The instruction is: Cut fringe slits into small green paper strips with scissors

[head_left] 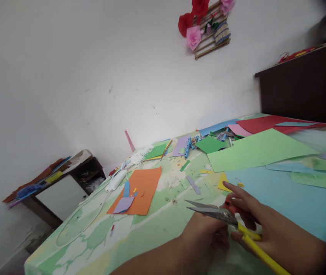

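Both my hands are low in the view, over the green patterned table cover [151, 229]. My right hand [266, 225] reaches in from the right, its fingers closed around a pair of scissors [217, 213] with yellow handles. The grey blades point left and stand slightly apart. My left hand [205, 235] sits just under the blades with its fingers curled in; whatever it holds is hidden. A small red-orange scrap [228, 200] shows by my right fingertips. A big light-blue sheet [294, 198] lies beside my right hand.
An orange sheet [140, 189] with small cut pieces lies to the left by a white tube [116, 180]. Light-green [257, 151] and red [268, 123] sheets, paper stacks and scraps cover the far side. A dark cabinet [303, 84] stands at the right, a low cluttered table [56, 179] at the left.
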A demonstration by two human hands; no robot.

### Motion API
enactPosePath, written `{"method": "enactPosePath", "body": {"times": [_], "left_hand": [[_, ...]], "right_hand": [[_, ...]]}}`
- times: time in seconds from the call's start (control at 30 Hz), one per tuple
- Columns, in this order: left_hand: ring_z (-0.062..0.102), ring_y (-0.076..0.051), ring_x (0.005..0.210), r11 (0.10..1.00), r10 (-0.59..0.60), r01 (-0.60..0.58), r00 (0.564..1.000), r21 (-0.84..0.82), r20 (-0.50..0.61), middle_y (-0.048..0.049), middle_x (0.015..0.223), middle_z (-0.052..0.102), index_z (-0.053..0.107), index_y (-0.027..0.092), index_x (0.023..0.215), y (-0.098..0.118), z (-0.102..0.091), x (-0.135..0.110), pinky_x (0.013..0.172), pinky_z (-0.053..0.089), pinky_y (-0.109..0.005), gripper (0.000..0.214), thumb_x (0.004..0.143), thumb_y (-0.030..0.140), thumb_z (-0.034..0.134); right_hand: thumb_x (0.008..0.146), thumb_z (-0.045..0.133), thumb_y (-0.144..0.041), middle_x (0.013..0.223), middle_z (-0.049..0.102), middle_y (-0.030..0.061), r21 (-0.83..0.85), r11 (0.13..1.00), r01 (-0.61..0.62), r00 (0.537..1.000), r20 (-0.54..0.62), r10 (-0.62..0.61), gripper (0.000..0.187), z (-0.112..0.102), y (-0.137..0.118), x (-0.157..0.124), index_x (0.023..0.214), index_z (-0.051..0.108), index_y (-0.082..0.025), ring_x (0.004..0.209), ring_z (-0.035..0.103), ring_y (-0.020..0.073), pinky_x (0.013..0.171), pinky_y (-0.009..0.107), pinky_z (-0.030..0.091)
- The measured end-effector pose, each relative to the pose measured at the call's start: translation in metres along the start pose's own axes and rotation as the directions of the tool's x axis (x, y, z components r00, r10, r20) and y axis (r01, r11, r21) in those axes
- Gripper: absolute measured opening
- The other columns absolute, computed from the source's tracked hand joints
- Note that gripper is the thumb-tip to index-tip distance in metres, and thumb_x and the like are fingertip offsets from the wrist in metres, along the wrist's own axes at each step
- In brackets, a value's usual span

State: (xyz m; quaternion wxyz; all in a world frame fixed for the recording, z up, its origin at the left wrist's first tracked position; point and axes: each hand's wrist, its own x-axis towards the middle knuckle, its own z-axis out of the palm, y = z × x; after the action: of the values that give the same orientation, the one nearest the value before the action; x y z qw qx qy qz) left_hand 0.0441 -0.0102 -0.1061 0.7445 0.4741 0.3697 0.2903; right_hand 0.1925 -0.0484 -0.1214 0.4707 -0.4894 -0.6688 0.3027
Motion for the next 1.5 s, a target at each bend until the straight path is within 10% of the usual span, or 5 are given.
{"method": "enactPosePath", "body": {"times": [1.07, 1.3, 1.5], "left_hand": [[0.038, -0.007, 0.045, 0.973, 0.199, -0.177, 0.97, 0.151, -0.143, 0.0077, 0.057, 0.043, 0.051, 0.019, 0.075, 0.005, -0.009, 0.013, 0.047, 0.03, -0.023, 0.024, 0.058, 0.019, 0.067], [0.056, -0.019, 0.093, 0.862, 0.35, -0.355, 0.933, 0.362, 0.083, -0.01, 0.109, 0.055, 0.066, 0.016, 0.086, 0.001, -0.015, 0.015, 0.082, 0.044, -0.032, 0.024, 0.062, 0.013, 0.071], [0.059, -0.018, 0.081, 0.946, 0.271, -0.289, 0.954, 0.145, 0.131, -0.0061, 0.087, 0.064, 0.062, 0.017, 0.081, 0.002, -0.01, 0.014, 0.078, 0.044, -0.033, 0.04, 0.054, 0.037, 0.083]], "right_hand": [[0.07, 0.062, -0.049, 0.089, 0.066, 0.0064, 0.048, 0.996, -0.072, 0.995, -0.065, 0.075, 0.073, -0.008, 0.003, 0.006, 0.135, 0.043, -0.023, 0.084, 0.065, 0.0243, 0.071, 0.03, 0.056], [0.075, 0.062, -0.054, 0.106, 0.066, 0.0098, 0.076, 0.997, -0.01, 0.999, -0.053, 0.014, 0.064, -0.006, 0.013, 0.005, 0.131, 0.049, -0.025, 0.106, 0.059, 0.0299, 0.079, 0.034, 0.056], [0.073, 0.061, -0.063, 0.115, 0.062, 0.0133, 0.038, 0.999, -0.017, 0.995, -0.1, 0.02, 0.068, -0.009, 0.01, 0.007, 0.126, 0.052, -0.022, 0.108, 0.058, 0.0317, 0.085, 0.039, 0.054]]}}
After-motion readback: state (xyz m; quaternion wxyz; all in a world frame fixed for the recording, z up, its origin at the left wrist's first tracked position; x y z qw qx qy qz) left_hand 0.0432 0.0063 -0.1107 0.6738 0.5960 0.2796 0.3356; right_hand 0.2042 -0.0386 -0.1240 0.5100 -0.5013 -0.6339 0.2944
